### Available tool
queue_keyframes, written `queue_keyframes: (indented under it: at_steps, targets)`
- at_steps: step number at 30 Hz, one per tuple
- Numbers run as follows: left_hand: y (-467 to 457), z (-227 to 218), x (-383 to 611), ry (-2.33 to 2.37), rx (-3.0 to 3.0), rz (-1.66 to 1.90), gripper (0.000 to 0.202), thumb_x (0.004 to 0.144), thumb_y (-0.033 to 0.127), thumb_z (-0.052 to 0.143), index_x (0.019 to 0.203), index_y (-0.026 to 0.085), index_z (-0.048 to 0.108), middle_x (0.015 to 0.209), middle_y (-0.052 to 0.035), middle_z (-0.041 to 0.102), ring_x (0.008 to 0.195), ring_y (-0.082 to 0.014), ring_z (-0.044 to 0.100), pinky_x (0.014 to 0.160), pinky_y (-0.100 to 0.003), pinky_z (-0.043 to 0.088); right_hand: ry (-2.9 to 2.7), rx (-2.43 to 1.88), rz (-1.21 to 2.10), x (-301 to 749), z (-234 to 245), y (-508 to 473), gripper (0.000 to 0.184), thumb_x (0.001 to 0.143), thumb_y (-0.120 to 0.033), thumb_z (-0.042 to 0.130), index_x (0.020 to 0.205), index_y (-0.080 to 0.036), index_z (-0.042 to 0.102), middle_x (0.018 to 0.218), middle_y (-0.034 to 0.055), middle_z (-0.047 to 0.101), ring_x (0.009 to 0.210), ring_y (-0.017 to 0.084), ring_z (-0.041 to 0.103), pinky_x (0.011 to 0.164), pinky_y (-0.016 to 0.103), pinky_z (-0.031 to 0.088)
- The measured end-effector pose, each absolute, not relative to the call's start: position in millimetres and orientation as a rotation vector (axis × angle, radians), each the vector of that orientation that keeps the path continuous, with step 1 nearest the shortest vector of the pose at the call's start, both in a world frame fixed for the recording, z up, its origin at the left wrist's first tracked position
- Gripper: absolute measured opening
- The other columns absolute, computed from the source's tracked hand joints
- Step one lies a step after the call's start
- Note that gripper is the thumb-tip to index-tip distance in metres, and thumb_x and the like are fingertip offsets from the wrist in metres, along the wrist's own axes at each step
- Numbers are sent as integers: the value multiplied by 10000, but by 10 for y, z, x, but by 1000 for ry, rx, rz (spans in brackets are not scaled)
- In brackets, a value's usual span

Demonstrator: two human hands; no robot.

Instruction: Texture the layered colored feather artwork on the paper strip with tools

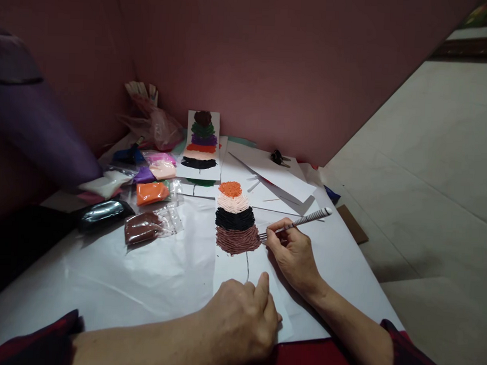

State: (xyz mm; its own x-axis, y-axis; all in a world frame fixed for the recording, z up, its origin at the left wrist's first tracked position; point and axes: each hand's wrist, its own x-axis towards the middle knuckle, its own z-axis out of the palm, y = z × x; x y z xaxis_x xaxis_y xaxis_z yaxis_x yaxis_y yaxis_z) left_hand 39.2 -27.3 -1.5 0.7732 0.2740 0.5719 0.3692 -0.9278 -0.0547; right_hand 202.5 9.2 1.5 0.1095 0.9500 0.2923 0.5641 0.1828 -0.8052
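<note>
My right hand [293, 251] is closed around a fork [302, 222] with a patterned handle, its tines touching the right edge of the brown clay band [237, 240]. That band is the lowest of a layered clay tree in orange, cream, black and brown on a white paper strip [240, 267]. My left hand [242, 321] rests curled on the strip's near end, pressing it to the table, thumb raised. A finished clay tree card [201, 144] leans against the wall behind.
Bags of clay lie at the left: brown [144, 228], orange [152, 192], black [102, 212], pink, purple and white. Loose white sheets [275, 175] and keys [278, 158] sit at the back right. A purple sleeve [37, 127] of someone nearby is at the left. The table edge drops off at the right.
</note>
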Motion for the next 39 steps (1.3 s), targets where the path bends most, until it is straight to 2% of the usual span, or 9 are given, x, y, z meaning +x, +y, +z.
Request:
queue_keyframes:
  at_steps: [4, 9, 19, 30, 39]
  targets:
    - [-274, -16, 393, -501, -2802, -858, 289, 933, 133, 427, 815, 60, 681, 960, -219, 750, 429, -208, 587, 256, -312, 386, -1539, -1464, 543, 2022, 8, 95, 102, 874, -237, 554, 787, -185, 546, 564, -53, 506, 462, 94, 436, 449, 231, 383]
    - [-272, -2, 387, -498, -2810, -851, 296, 936, 125, 414, 826, 60, 680, 957, -216, 750, 431, -213, 589, 258, -316, 391, -1432, -1370, 522, 1994, -16, 63, 77, 875, -237, 575, 818, -185, 566, 655, -32, 550, 492, 95, 500, 455, 220, 437]
    - [-266, -20, 397, -485, -2821, -810, 268, 928, 145, 451, 848, 45, 686, 934, -234, 744, 441, -211, 589, 267, -309, 400, -1523, -1290, 806, 1931, -42, 22, 101, 918, -254, 576, 840, -194, 557, 627, -34, 553, 529, 101, 501, 492, 228, 422]
    - [-280, -41, 385, -472, -2811, -735, 227, 915, 145, 466, 900, 41, 667, 959, -242, 732, 455, -196, 596, 281, -289, 401, -1629, -1373, 753, 1923, 27, 52, 120, 911, -260, 548, 813, -192, 555, 599, -37, 530, 494, 103, 449, 441, 227, 352]
    - [-283, -37, 384, -483, -2811, -697, 204, 923, 155, 470, 888, 57, 645, 996, -241, 725, 478, -199, 607, 302, -297, 389, -1635, -1444, 669, 1928, 49, 72, 117, 908, -240, 523, 801, -194, 541, 613, -31, 537, 501, 106, 470, 489, 242, 387]
